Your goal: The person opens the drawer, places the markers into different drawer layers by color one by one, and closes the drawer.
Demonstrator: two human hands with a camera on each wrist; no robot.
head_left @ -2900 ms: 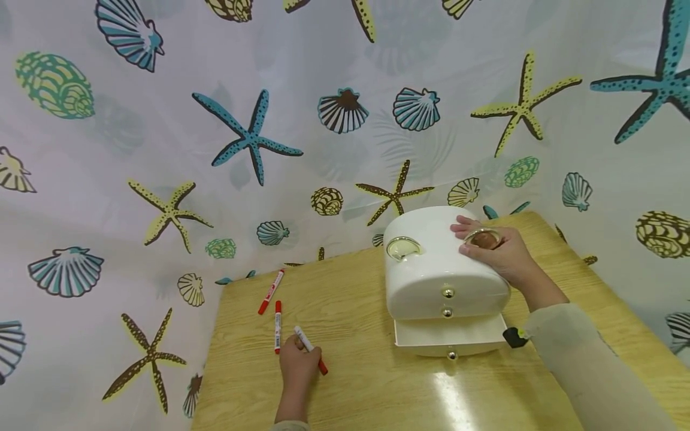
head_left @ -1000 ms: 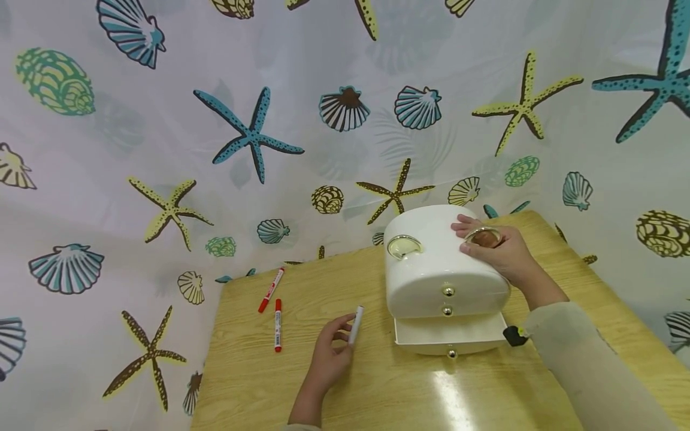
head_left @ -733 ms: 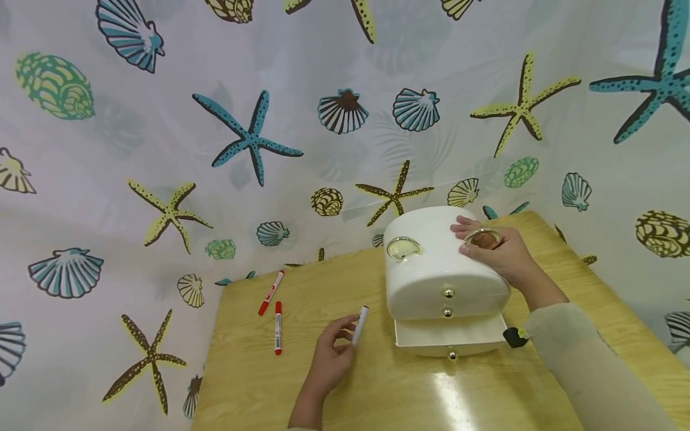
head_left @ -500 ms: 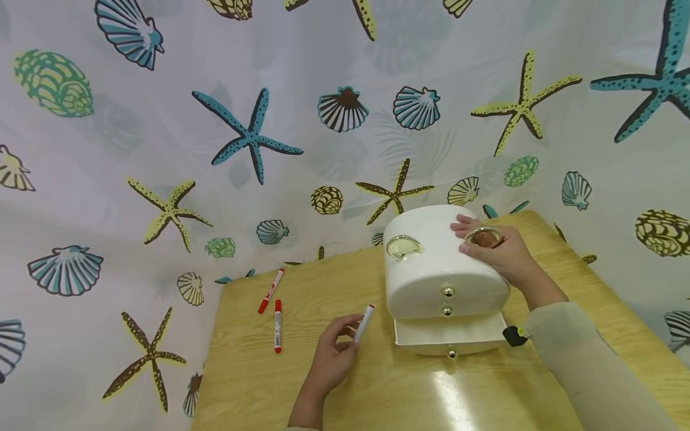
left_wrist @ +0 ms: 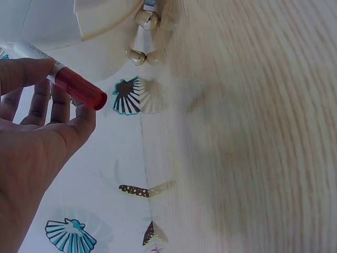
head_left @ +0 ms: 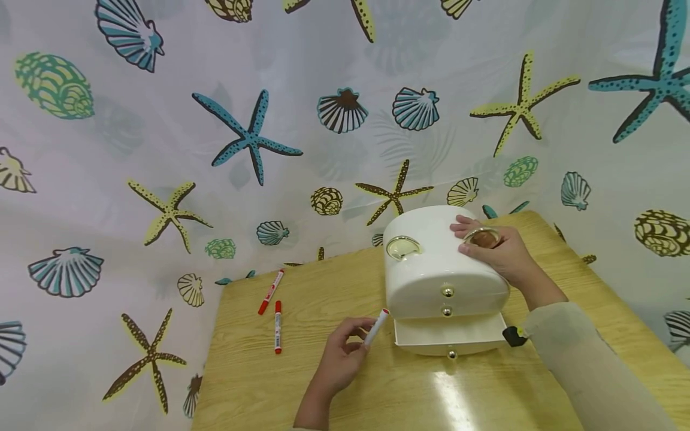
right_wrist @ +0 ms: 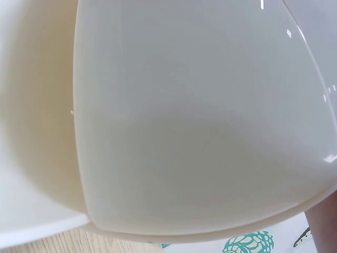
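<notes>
My left hand (head_left: 342, 359) pinches a whiteboard-type marker (head_left: 377, 326) between thumb and fingers, its white end pointing up toward the box. The marker's red cap (left_wrist: 79, 88) sticks out past the fingers in the left wrist view. To the right stands a glossy white rounded box (head_left: 431, 263) with gold knobs and gold ring handles. Its bottom drawer (head_left: 453, 330) is pulled out, and the marker's tip is close to the drawer's left corner. My right hand (head_left: 504, 254) rests on the box top with straight fingers, at the right ring handle (head_left: 483, 230).
Two more red-and-white markers lie on the wooden table, one upright in view (head_left: 277, 329) and another slanted marker (head_left: 271, 292) farther back. A black object (head_left: 514, 336) hangs by the right sleeve. Behind the table hangs a shell-and-starfish curtain (head_left: 345, 179).
My left hand has lifted the third marker off the table's left side, turned it, and carried it right toward the drawer. My right hand stays on the box.
</notes>
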